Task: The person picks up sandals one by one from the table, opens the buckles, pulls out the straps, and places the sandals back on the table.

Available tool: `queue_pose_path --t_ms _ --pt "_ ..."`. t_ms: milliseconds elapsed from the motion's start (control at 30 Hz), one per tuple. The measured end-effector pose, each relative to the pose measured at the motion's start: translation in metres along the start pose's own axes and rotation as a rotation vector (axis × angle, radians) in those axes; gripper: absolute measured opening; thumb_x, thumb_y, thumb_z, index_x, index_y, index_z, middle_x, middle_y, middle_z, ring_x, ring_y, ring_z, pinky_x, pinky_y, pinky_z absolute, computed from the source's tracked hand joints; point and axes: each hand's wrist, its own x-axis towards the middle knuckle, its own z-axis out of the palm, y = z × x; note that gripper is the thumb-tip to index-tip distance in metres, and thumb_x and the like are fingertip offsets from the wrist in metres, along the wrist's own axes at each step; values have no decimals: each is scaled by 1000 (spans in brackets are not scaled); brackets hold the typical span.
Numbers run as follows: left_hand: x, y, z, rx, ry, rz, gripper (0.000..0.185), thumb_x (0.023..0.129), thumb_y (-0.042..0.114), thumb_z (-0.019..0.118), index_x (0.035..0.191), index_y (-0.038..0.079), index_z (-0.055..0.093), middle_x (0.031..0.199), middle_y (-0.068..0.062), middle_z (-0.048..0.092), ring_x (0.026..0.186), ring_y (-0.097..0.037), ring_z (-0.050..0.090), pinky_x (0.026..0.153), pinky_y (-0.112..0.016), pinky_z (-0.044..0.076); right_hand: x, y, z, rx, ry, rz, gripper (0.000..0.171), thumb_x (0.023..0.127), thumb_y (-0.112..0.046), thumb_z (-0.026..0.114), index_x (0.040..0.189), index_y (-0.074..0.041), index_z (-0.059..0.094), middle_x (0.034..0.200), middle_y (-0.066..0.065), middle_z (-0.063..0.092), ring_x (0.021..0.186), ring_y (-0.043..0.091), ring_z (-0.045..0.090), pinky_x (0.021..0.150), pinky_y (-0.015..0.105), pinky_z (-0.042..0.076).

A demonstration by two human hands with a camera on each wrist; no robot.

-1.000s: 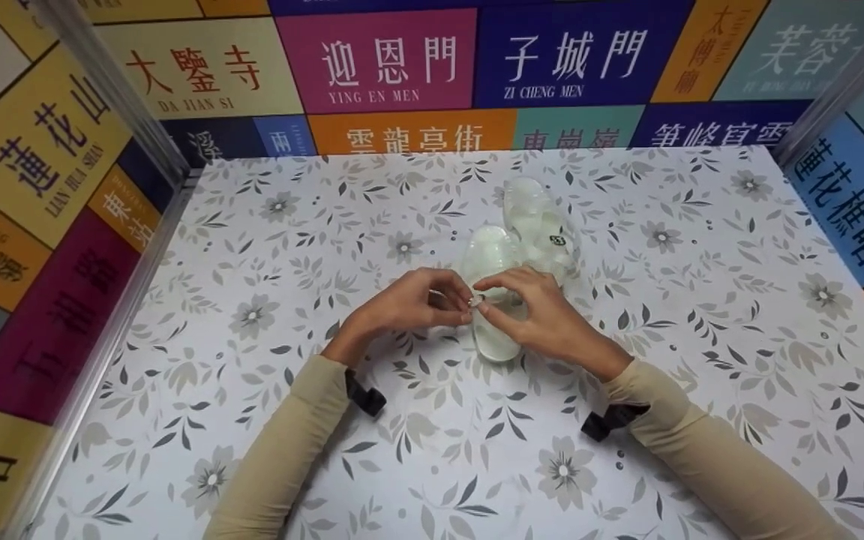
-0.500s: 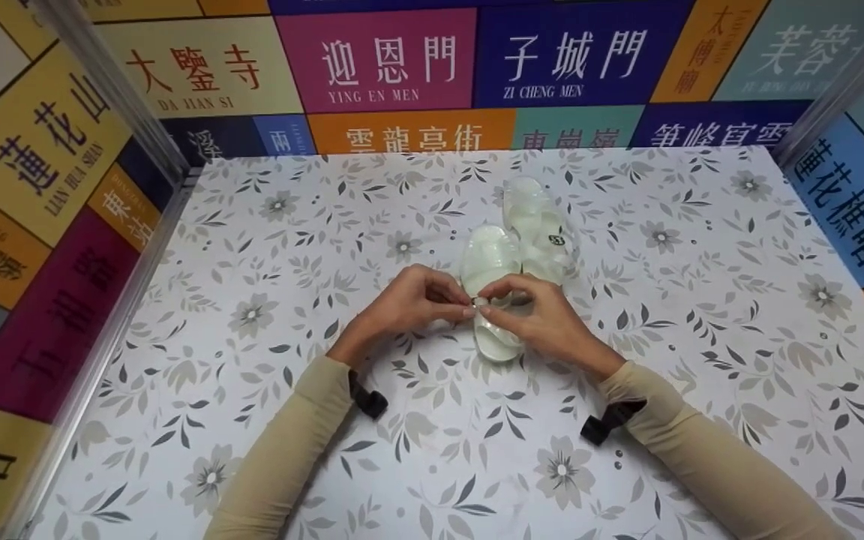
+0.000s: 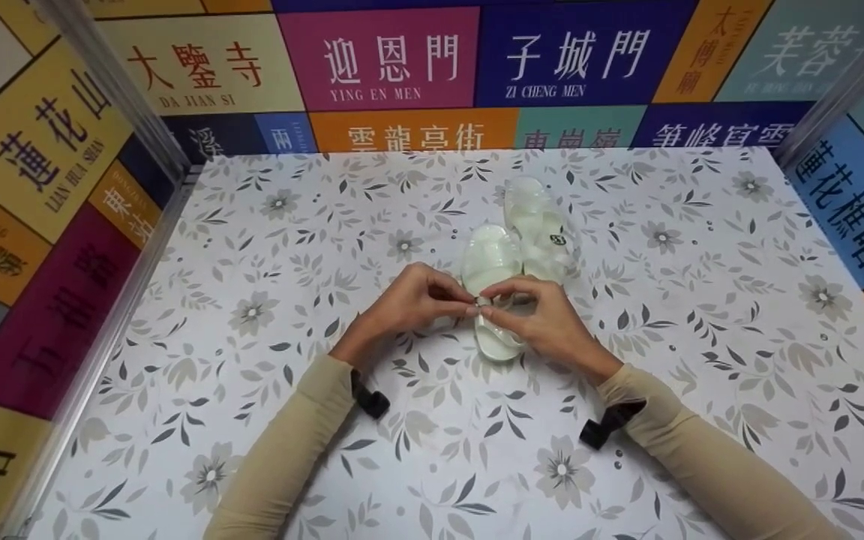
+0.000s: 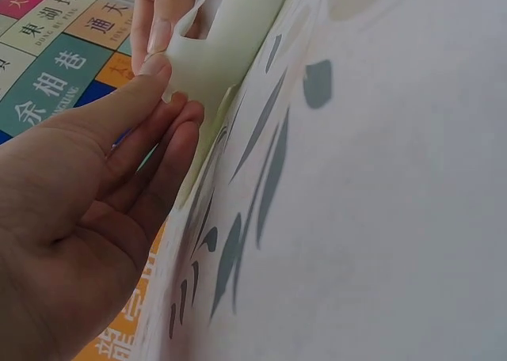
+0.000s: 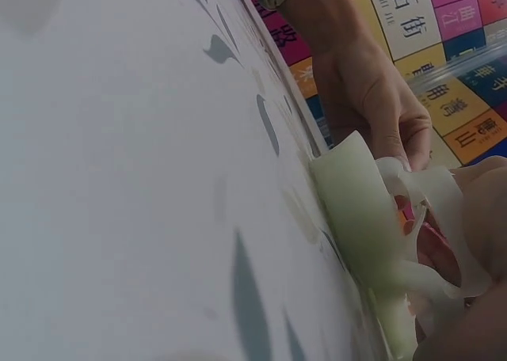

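Observation:
Two pale green translucent sandals lie on the table, the near sandal [image 3: 492, 251] partly behind the hands and the far sandal [image 3: 528, 196] just beyond it to the right. At the near sandal's left side, my left hand [image 3: 418, 301] pinches the end of its strap between thumb and fingers. My right hand [image 3: 548, 319] meets it from the other side, thumb and index finger pinching the strap too. The fingertips mostly cover the small fastening. In the right wrist view, the strap [image 5: 445, 207] arches over the sole [image 5: 360, 210], and the left hand [image 5: 372, 100] is behind it.
A white cloth with grey leaves and flowers covers the table [image 3: 252, 420]. Colourful panels with Chinese lettering [image 3: 394, 60] stand along the back and both sides. A black wrist camera [image 3: 373, 403] sits on the left forearm, another wrist camera [image 3: 597, 433] on the right.
A second ago the fingertips stood slightly apart around the small fastening. They have since drawn together on the strap, the right hand lowering a little. The last half second shows hardly any movement.

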Motion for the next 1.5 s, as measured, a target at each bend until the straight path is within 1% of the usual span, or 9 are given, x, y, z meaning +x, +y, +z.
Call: queue_pose_path --t_ms 167,300,433,667,933,1133,1200,1367,1500 --pt "-1 0 -1 6 0 -3 11 92 20 89 102 16 88 97 0 85 81 -12 78 72 -23 63 0 1 1 -13 7 -2 24 90 -33 91 110 -26 82 110 -6 80 103 21 70 97 41 54" --pt "-3 0 -3 -15 -35 -50 13 93 23 89 106 21 88 100 2 85 84 -13 78 72 -22 61 -2 3 1 -2 4 11 24 90 -30 90 111 -24 81 110 -4 80 105 20 69 100 41 52" --pt "-4 -3 -4 -43 -41 -93 15 92 23 90 107 22 88 101 2 85 85 -14 78 72 -21 60 -2 3 1 7 -7 12 25 91 -28 89 114 -22 80 112 -3 79 107 21 68 101 40 51" --pt "-2 -4 -2 -42 -25 -75 16 90 21 91 105 17 88 100 0 85 84 -13 78 74 -22 62 -2 3 0 32 -39 34 26 93 -27 88 116 -20 79 111 0 78 105 23 66 100 39 50" --pt "-1 0 -1 -44 -34 -38 12 92 12 88 104 13 87 98 -5 84 81 -13 74 71 -20 60 -2 1 -1 50 -55 43 25 93 -26 87 117 -21 79 114 -2 78 108 24 66 102 42 49" --pt "0 -1 -1 -14 -34 -8 12 93 17 88 105 14 87 100 -4 83 85 -16 75 76 -24 62 -1 1 0 52 -61 47 27 94 -25 86 119 -20 77 116 -2 77 110 23 67 105 43 49" --pt "-1 -2 -3 -15 -43 -18 14 93 19 88 107 15 87 102 -3 84 89 -16 76 79 -24 62 0 1 0 35 -69 47 29 95 -26 86 122 -21 77 118 -3 77 111 21 67 105 44 50" --pt "-5 -7 -7 -53 -74 -75 21 92 15 89 113 18 86 106 0 85 93 -17 78 80 -24 62 -1 1 -1 11 -81 55 31 95 -25 85 125 -24 77 119 -5 77 111 21 68 105 46 51" --pt "-4 -9 -7 -61 -75 -81 21 92 14 89 112 18 86 106 -1 85 93 -18 79 80 -25 63 -2 0 -2 7 -78 55 30 95 -26 84 125 -25 77 117 -4 77 109 22 67 103 45 52"
